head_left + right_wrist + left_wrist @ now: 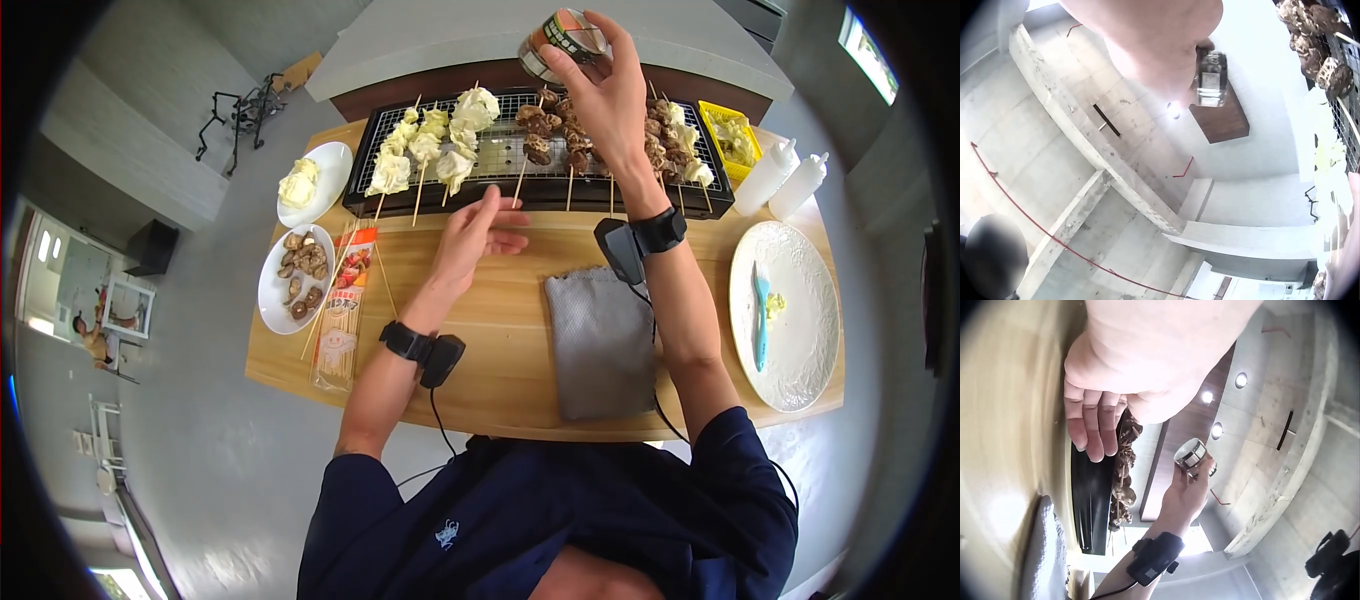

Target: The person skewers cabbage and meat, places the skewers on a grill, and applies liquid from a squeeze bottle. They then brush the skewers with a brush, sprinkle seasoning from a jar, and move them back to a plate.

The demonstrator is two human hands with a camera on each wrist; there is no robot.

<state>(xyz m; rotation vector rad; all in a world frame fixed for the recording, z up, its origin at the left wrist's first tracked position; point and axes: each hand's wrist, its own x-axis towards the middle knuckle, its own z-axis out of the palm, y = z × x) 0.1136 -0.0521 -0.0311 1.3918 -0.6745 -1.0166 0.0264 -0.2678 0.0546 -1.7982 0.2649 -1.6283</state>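
My right hand (612, 100) grips a small round can (562, 42) with a printed label. The can is held tilted above the far side of a black grill (497, 155); the left wrist view shows the same can (1190, 452) raised well above the food. On the grill rack lie cabbage skewers (427, 147) at the left and mushroom skewers (536, 134) from the middle to the right. My left hand (468, 240) hovers by the grill's front edge, its fingers loosely extended and holding nothing.
At the left are a plate of cabbage (325, 160), a plate of mushrooms (268, 290) and a skewer packet (338, 335). A grey cloth (600, 345) lies in front. To the right stand white squeeze bottles (768, 178), a yellow basket (745, 172) and a plate (800, 360) with a blue brush (762, 320).
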